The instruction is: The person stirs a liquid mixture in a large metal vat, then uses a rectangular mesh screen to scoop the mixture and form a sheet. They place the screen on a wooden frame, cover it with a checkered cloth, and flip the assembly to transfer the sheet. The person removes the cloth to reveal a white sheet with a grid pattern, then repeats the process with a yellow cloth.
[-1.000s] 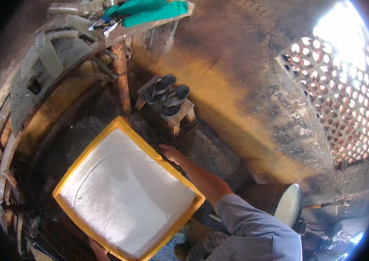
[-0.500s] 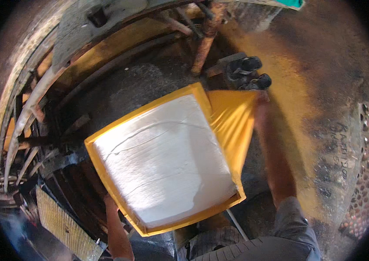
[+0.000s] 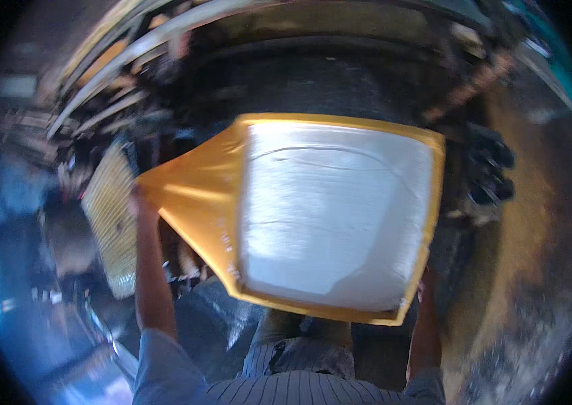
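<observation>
Held in front of me is a square white foam cushion [image 3: 333,216], its face glossy under what looks like clear plastic. Yellow fabric [image 3: 195,192] borders it on all sides and stretches out to a point at the left. My left hand [image 3: 140,197] is closed on that point, drawing the cloth taut away from the cushion's left edge. At the lower right edge my right hand [image 3: 423,287] grips the cushion, with most of its fingers hidden behind it.
A curved wooden frame [image 3: 198,17] runs along the far side. A rusty post [image 3: 468,88] leans at the far right, near black footwear [image 3: 492,162]. On the left stands a yellowish ribbed panel [image 3: 114,223]. Something teal [image 3: 559,67] lies at the upper right.
The cushion has turned and moved right in view. Earlier my right hand pulled the cloth out to the right; now my left hand pulls it out to the left. The view has swung left.
</observation>
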Available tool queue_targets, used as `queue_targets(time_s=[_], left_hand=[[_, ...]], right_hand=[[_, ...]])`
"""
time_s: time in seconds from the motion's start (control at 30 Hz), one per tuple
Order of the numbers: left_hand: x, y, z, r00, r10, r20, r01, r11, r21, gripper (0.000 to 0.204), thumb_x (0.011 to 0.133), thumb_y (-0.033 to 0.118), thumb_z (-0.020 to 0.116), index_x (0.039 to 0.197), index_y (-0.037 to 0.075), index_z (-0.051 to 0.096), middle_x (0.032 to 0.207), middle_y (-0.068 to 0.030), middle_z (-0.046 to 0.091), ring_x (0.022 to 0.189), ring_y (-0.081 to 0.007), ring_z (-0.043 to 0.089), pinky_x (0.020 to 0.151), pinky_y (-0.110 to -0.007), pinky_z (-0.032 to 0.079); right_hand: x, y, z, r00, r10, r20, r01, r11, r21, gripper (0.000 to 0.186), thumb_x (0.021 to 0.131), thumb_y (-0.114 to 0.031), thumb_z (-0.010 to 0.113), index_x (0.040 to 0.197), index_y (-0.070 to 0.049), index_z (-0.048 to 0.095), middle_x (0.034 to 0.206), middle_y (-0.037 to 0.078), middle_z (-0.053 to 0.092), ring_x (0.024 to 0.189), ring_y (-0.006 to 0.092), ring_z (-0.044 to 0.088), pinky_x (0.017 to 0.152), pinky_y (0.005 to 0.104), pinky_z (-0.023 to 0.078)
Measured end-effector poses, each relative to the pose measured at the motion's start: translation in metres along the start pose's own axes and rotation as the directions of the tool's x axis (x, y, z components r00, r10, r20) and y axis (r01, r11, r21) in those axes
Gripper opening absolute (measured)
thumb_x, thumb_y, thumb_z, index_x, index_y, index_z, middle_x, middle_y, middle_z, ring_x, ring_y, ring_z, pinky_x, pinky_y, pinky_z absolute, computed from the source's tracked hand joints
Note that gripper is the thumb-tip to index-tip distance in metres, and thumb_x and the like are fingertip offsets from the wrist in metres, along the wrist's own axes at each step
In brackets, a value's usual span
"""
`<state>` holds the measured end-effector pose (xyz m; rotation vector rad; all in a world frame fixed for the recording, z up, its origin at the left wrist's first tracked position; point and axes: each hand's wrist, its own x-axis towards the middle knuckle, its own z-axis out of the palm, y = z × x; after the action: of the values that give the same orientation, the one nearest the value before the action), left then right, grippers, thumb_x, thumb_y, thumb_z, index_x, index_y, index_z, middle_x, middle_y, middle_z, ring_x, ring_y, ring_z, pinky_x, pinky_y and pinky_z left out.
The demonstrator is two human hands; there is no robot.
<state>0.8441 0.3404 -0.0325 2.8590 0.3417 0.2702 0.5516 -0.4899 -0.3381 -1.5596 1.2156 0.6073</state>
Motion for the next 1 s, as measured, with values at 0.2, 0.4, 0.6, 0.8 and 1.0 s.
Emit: queue_targets(time_s=[0.2,0.4,0.6,0.8,1.0], left_hand=[[-0.165,-0.012,0.114,0.852,-0.354,0.386,0.522,0.629,-0.576,0.028,0.094,0.038,0.059,0.104,0.012,0.065,0.093,-0.0004,0.061,0.084,-0.0146,0.055,0.076,-0.033,0.046],[-0.361,-0.009,0.146,0.12,-0.644,0.756,0.987,0.161,-0.019,0.056,0.099,0.048,0.045,0.14,0.01,0.051,0.134,-0.0126,0.055,0.131,-0.0255,0.044,0.108,-0.037,0.034],[-0.529,-0.121,0.122,0.447,-0.346,0.825,0.667,0.743,-0.049,0.063,0.085,0.045,0.066,0.137,0.013,0.053,0.128,-0.0171,0.061,0.113,-0.0317,0.061,0.097,-0.042,0.047],[-0.54,-0.205,0.108,0.582,-0.645,0.494,0.71,0.7,0.076,0.053,0.079,0.03,0.068,0.126,0.007,0.06,0.118,-0.022,0.064,0.107,-0.0406,0.062,0.094,-0.046,0.049],[-0.468,-0.279,0.107,0.868,-0.391,0.305,0.434,0.897,-0.087,0.039,0.08,0.016,0.061,0.116,0.003,0.062,0.099,-0.0237,0.067,0.096,-0.0424,0.064,0.083,-0.049,0.052]], right_hand=[[-0.071,0.032,0.017,0.988,-0.085,0.131,0.007,0.863,0.504,0.049,0.095,-0.046,0.055,0.128,-0.01,0.054,0.105,0.002,0.058,0.095,0.0202,0.058,0.081,0.0388,0.049],[-0.059,0.072,-0.051,0.985,-0.1,-0.138,0.156,0.849,0.504,0.043,0.095,-0.044,0.056,0.118,-0.009,0.057,0.103,0.003,0.058,0.088,0.0208,0.058,0.073,0.0391,0.048],[-0.089,0.121,-0.116,0.85,-0.246,-0.467,0.158,0.963,-0.219,0.034,0.094,-0.04,0.057,0.103,-0.008,0.061,0.094,0.003,0.058,0.074,0.0189,0.057,0.055,0.0375,0.045],[-0.183,0.159,0.0,0.989,-0.086,-0.123,0.104,0.983,0.15,0.018,0.093,-0.027,0.056,0.1,-0.012,0.058,0.084,0.003,0.059,0.06,0.0159,0.055,0.045,0.0285,0.042],[-0.369,0.238,0.099,0.997,-0.062,0.055,0.074,0.967,-0.244,0.02,0.091,-0.015,0.062,0.11,-0.01,0.057,0.09,0.003,0.061,0.065,0.0145,0.06,0.05,0.0289,0.048]])
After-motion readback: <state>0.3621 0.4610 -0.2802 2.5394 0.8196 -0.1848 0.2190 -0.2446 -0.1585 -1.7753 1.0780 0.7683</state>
